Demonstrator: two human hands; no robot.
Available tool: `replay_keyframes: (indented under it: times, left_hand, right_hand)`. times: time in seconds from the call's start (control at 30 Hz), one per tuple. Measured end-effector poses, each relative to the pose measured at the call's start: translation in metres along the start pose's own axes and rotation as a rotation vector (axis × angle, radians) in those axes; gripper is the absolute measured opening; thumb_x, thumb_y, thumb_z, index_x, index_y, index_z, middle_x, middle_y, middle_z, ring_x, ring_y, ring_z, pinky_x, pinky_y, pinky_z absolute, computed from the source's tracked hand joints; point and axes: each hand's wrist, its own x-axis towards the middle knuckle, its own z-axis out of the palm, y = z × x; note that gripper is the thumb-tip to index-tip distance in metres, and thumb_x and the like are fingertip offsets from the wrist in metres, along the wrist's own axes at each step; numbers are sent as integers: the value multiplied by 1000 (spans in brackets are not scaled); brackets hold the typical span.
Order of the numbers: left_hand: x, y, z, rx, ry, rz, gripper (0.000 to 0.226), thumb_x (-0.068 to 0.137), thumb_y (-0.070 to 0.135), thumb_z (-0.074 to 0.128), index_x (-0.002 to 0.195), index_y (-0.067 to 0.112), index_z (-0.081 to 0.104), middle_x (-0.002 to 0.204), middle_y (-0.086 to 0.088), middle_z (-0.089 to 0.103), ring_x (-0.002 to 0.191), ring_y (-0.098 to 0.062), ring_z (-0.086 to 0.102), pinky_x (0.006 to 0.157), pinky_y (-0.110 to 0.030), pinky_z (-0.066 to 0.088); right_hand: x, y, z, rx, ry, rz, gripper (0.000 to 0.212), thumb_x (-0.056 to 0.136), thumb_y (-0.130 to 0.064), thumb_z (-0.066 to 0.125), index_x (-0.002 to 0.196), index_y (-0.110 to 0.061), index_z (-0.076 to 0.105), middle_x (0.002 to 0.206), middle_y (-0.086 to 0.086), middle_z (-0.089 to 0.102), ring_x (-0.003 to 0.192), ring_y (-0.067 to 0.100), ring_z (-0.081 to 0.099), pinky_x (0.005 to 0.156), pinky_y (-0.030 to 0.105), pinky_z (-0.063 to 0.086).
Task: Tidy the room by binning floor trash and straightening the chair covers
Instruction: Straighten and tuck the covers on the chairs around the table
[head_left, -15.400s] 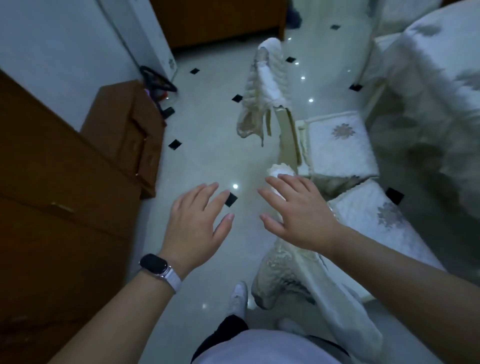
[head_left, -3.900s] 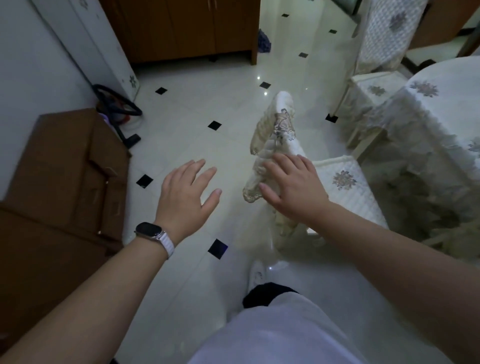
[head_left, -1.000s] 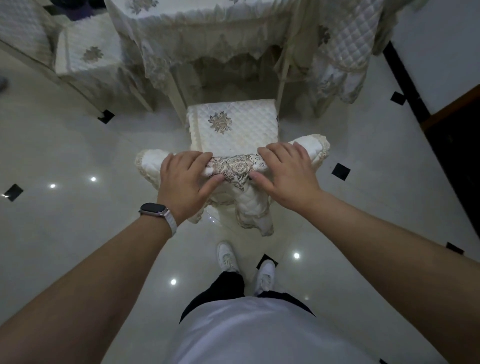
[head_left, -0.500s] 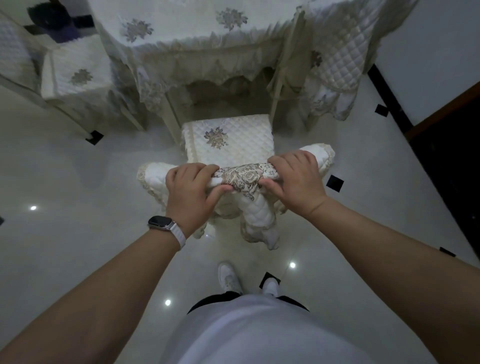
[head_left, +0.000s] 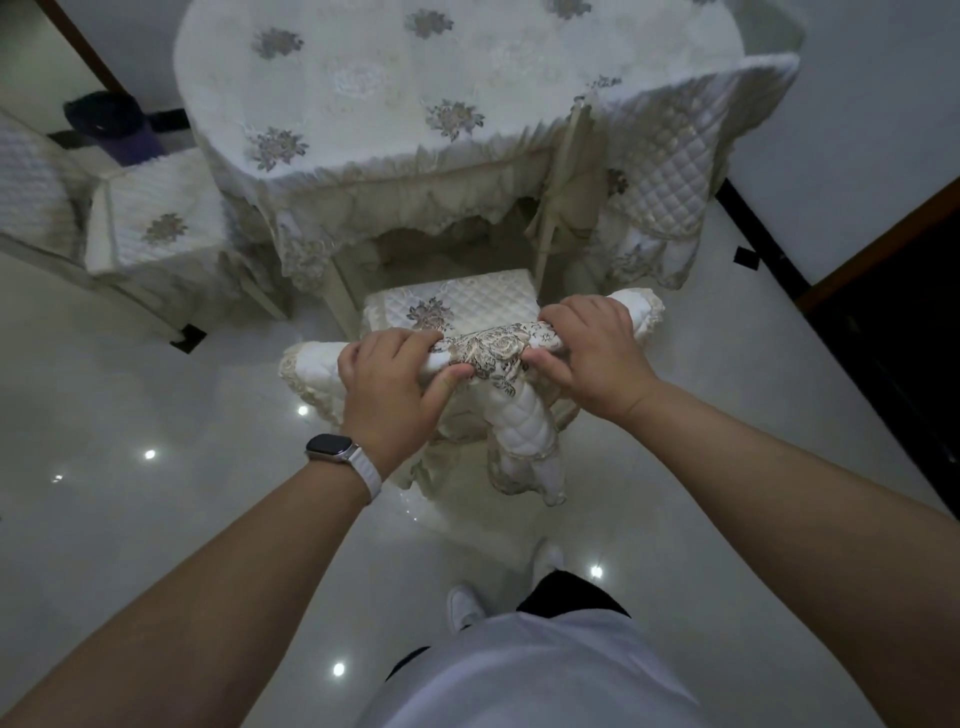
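Chair cover (head_left: 524, 421) top under both hands

Bare forearms, no sleeves. Smartwatch (head_left: 332, 448) on left wrist: dark rectangular face, white strap. White or pale grey top (head_left: 524, 675) at bottom of frame. Dark trousers (head_left: 571, 595). White shoes (head_left: 464, 607).

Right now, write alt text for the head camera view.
Left hand and right hand grip the quilted cream chair-back cover on a chair pushed towards a round table under a floral cream tablecloth, above a glossy white tiled floor.
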Motion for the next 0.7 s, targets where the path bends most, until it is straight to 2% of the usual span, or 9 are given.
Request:
replay_keyframes:
  times: [0.13, 0.37, 0.7]
  left_hand:
    - [18, 0, 4, 5, 34, 6, 51, 87, 62, 51, 106, 18, 70, 98, -1, 66, 99, -16, 49, 92, -36, 26]
    - [62, 8, 14, 38, 20, -51, 53, 89, 63, 47, 106, 18, 69, 97, 0, 65, 96, -21, 55, 89, -30, 21]
    - [104, 29, 42, 67, 17, -119, 56, 89, 65, 46, 109, 18, 69, 95, 1, 63, 94, -22, 55, 91, -32, 22]
  right_hand:
    - [17, 11, 6, 15, 43, -18, 71, 93, -70, 28, 97, -10, 65, 92, 7, 61, 89, 31, 56, 85, 40, 33]
    - [62, 43, 11, 35, 72, -51, 71, 93, -71, 27, 94, -11, 65, 90, 6, 61, 87, 29, 55, 84, 41, 35]
    - [103, 97, 20, 84, 72, -105, 73, 92, -72, 26, 94, -11, 65, 92, 7, 61, 87, 29, 55, 85, 40, 33]
